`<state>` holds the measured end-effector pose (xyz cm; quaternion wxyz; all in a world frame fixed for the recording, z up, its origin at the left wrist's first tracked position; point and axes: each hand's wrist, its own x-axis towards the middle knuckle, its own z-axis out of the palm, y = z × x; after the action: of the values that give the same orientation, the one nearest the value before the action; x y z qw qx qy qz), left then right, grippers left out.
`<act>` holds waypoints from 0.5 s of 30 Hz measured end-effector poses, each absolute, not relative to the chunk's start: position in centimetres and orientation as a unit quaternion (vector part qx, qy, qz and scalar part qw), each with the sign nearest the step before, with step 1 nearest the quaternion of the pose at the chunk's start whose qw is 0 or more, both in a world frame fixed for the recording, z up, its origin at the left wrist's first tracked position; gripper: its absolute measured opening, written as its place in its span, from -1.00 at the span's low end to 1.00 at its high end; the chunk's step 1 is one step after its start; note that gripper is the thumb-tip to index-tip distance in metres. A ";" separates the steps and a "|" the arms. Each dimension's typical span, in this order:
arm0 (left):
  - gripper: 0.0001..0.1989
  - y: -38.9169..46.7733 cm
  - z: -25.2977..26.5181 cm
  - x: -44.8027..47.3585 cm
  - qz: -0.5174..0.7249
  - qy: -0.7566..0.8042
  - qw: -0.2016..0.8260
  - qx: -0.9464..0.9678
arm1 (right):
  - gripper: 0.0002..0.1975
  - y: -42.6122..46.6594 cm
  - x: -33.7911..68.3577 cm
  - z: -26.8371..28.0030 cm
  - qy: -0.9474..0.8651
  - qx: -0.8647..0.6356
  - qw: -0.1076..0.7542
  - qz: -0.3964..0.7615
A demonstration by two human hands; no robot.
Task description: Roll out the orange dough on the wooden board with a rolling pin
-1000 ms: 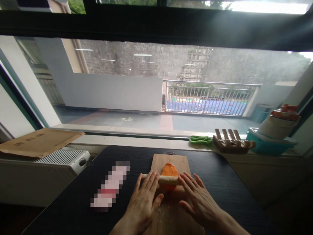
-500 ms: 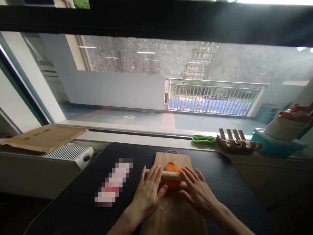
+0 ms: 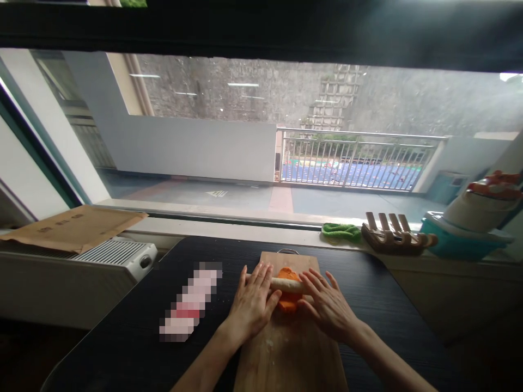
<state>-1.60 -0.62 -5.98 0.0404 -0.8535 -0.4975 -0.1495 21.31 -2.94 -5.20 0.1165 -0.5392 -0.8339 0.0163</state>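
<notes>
A pale wooden rolling pin [image 3: 286, 285] lies across a flattened piece of orange dough [image 3: 289, 305]. The dough rests on a wooden cutting board [image 3: 290, 348] with a metal handle at its far end. On the pin's left part, my left hand [image 3: 255, 302] lies with its fingers stretched out flat. My right hand [image 3: 327, 305] presses the right part the same way, fingers spread. Neither hand is wrapped round the pin. Both palms hide the pin's ends in part. Dough shows in front of and behind the pin.
The board stands on a black table [image 3: 392, 316]. A blurred pinkish item [image 3: 190, 305] lies left of the board. On the windowsill are a green cloth [image 3: 341, 233], a brown slatted holder [image 3: 394, 237] and a teal container [image 3: 453, 239]. Brown cardboard [image 3: 73, 226] covers a radiator [image 3: 126, 261].
The rolling pin has moved slightly away from me over the dough, both hands going forward with it. More dough shows on the near side of the pin.
</notes>
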 end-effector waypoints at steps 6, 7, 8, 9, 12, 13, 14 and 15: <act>-0.40 1.3 -5.0 -0.6 -0.154 -0.512 0.045 -0.844 | -0.47 -1.6 21.1 -4.6 -0.818 -0.563 0.119 0.009; -0.40 0.7 -5.3 -0.9 -0.154 -0.506 0.045 -0.848 | -0.45 -2.3 21.2 -4.9 -0.828 -0.547 0.122 0.008; -0.40 0.0 -5.6 -1.3 -0.154 -0.499 0.045 -0.852 | -0.42 -3.0 21.3 -5.2 -0.838 -0.531 0.125 0.007; -0.39 -0.6 -5.9 -1.6 -0.153 -0.494 0.046 -0.855 | -0.40 -3.6 21.5 -5.4 -0.846 -0.518 0.128 0.005; -0.38 -0.7 -6.2 -1.7 -0.148 -0.496 0.048 -0.854 | -0.39 -3.6 21.5 -5.5 -0.844 -0.521 0.125 0.005; -0.39 -0.1 -6.0 -1.4 -0.147 -0.503 0.048 -0.851 | -0.40 -3.0 21.4 -5.3 -0.836 -0.536 0.121 0.007; -0.39 0.7 -5.8 -1.0 -0.146 -0.511 0.048 -0.846 | -0.42 -2.2 21.3 -5.1 -0.826 -0.552 0.116 0.008; -0.39 1.5 -5.5 -0.5 -0.147 -0.518 0.049 -0.841 | -0.44 -1.5 21.2 -4.8 -0.816 -0.567 0.112 0.009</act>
<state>-0.53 1.50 -5.47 0.0492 -0.8413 -0.5178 -0.1470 21.15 -1.52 -4.76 0.1116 -0.5675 -0.8157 0.0085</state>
